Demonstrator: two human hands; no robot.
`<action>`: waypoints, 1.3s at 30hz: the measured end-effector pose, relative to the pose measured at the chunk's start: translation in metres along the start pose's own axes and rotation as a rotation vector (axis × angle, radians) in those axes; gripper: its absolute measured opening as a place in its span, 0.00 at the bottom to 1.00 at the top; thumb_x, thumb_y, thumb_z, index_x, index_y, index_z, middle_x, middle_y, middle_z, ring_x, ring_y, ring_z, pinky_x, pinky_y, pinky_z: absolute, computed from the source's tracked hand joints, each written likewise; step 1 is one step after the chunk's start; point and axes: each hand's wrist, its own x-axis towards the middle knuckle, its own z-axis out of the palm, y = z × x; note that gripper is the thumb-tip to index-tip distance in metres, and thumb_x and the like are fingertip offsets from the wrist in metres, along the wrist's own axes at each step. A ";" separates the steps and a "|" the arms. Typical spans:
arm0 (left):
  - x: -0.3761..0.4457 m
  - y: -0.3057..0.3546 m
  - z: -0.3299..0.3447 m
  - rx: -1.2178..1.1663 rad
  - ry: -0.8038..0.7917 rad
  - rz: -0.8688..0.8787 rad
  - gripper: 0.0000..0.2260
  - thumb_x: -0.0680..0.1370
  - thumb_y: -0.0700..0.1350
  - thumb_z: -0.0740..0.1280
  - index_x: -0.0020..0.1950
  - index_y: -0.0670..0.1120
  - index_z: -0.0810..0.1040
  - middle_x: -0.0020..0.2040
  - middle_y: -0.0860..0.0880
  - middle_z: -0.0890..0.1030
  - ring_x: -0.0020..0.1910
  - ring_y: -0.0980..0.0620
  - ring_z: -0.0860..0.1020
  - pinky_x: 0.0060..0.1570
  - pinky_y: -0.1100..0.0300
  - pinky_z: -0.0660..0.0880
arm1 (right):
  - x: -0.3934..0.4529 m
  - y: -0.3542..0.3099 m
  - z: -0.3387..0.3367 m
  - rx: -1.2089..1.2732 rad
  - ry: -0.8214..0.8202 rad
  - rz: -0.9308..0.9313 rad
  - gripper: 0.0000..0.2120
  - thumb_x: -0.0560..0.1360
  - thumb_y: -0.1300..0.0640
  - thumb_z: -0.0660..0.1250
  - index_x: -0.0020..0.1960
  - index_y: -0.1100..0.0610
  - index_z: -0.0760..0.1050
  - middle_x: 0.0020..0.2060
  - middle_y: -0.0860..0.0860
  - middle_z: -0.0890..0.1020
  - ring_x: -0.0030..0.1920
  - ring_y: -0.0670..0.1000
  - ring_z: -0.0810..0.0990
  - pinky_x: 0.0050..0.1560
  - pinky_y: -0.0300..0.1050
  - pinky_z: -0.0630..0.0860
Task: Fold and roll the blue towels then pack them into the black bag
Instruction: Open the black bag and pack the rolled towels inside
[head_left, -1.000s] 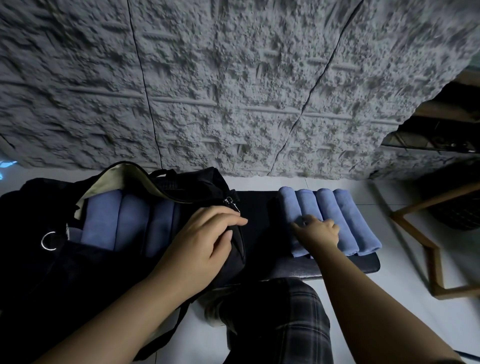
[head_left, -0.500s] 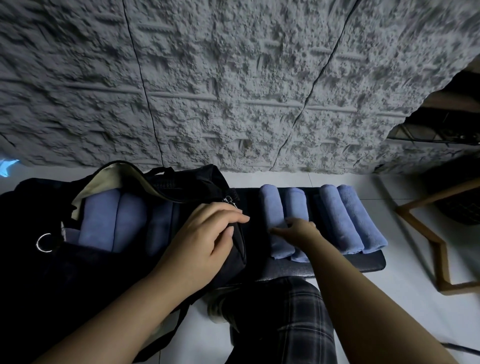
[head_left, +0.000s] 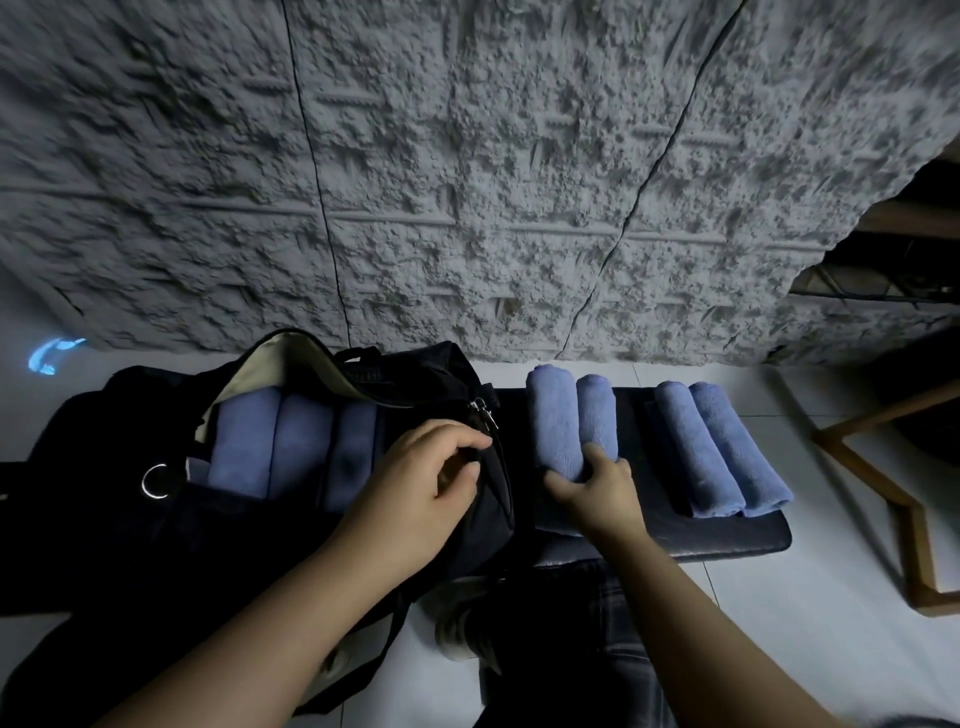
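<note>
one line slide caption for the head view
Left hand holds the black bag open while right hand grips two rolled blue towels.

R hand hides near ends of two towels; bag cut off left.

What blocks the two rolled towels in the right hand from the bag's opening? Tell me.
Little does. The right hand grips two rolled towels just right of the black bag. Between them stands only the bag's right edge, which the left hand holds. Three rolled towels already fill part of the opening.
</note>
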 end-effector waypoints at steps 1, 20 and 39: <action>0.000 0.001 0.001 -0.025 0.011 -0.053 0.13 0.72 0.52 0.62 0.54 0.52 0.78 0.51 0.61 0.76 0.52 0.63 0.73 0.50 0.75 0.66 | -0.007 -0.005 -0.005 0.072 0.015 -0.055 0.16 0.65 0.42 0.70 0.42 0.51 0.71 0.44 0.56 0.72 0.44 0.55 0.76 0.43 0.44 0.71; -0.040 0.010 -0.054 -0.896 0.210 -0.363 0.26 0.65 0.54 0.73 0.60 0.46 0.74 0.55 0.45 0.82 0.55 0.48 0.80 0.53 0.54 0.75 | -0.121 -0.139 -0.010 0.197 -0.283 -0.568 0.19 0.64 0.37 0.72 0.52 0.39 0.74 0.49 0.50 0.72 0.52 0.38 0.71 0.51 0.26 0.67; -0.085 -0.037 -0.122 -0.811 0.152 -0.793 0.13 0.76 0.48 0.65 0.58 0.44 0.77 0.50 0.44 0.84 0.51 0.47 0.81 0.52 0.52 0.76 | -0.129 -0.175 0.062 0.767 -0.685 0.202 0.32 0.63 0.49 0.76 0.62 0.60 0.70 0.54 0.59 0.81 0.52 0.58 0.82 0.51 0.54 0.79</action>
